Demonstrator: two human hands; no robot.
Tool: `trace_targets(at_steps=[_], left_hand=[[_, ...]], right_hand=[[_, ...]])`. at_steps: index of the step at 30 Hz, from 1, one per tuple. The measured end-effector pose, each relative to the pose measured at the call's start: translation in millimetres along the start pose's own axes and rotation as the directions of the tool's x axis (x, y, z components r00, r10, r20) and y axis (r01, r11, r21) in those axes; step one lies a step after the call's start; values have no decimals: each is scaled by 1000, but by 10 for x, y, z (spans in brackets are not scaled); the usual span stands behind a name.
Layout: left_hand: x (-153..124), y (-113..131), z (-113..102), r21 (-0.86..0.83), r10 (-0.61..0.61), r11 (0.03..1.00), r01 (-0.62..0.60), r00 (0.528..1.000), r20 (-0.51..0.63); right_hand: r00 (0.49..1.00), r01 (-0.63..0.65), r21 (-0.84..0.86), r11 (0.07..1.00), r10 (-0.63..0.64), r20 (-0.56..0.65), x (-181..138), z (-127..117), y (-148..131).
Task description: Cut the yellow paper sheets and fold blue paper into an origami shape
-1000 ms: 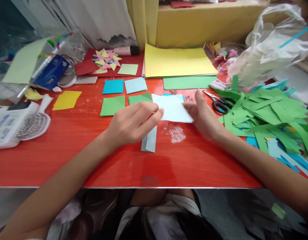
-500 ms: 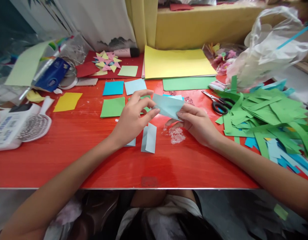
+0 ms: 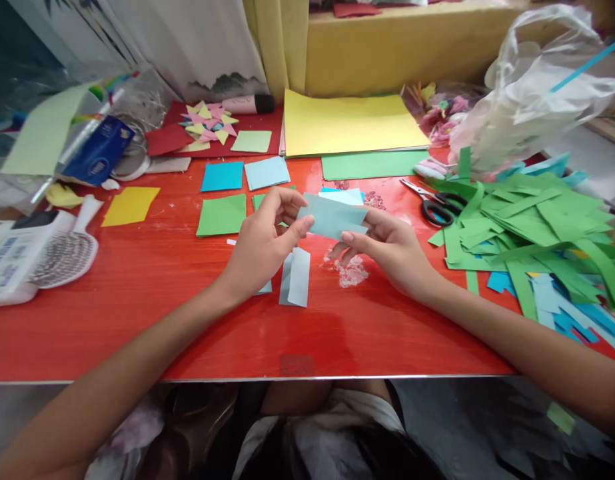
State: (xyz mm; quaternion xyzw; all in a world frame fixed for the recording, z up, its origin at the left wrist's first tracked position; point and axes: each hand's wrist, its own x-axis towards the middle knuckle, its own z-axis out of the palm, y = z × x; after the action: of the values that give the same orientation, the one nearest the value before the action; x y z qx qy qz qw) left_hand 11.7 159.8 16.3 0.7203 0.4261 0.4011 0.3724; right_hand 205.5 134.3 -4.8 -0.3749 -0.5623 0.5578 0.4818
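A light blue piece of paper [image 3: 334,217] is held up above the table between my two hands. My left hand [image 3: 270,243] pinches its left edge with thumb and fingers. The right edge is gripped between the thumb and fingers of my right hand [image 3: 394,250]. Below the paper, a folded light blue paper [image 3: 294,277] stands on the red table [image 3: 227,340]. Another pale blue piece [image 3: 266,287] is mostly hidden by my left wrist. Just beyond my hands lie a green square [image 3: 221,215], a blue square [image 3: 222,177] and a light blue square [image 3: 267,173].
Scissors [image 3: 434,202] lie on the right beside a heap of green paper strips [image 3: 532,223]. A plastic bag [image 3: 527,107] stands behind them. Yellow sheets [image 3: 352,123] lie at the back. On the left are a hairbrush [image 3: 67,253] and a yellow piece of paper [image 3: 130,206].
The light blue paper has been turned slightly and now looks flatter and more level. My right thumb has shifted left along its lower edge. Both hands still hold it.
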Motion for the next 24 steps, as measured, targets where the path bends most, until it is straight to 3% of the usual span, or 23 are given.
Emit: trace_targets(at_steps=[10, 24], left_hand=[[-13, -11, 2, 77, -8, 997, -2, 992, 123], [-37, -30, 20, 81, -24, 997, 15, 995, 102]], right_hand=[[998, -58, -46, 997, 57, -29, -9, -15, -29], [997, -61, -3, 998, 61, -44, -11, 6, -24]])
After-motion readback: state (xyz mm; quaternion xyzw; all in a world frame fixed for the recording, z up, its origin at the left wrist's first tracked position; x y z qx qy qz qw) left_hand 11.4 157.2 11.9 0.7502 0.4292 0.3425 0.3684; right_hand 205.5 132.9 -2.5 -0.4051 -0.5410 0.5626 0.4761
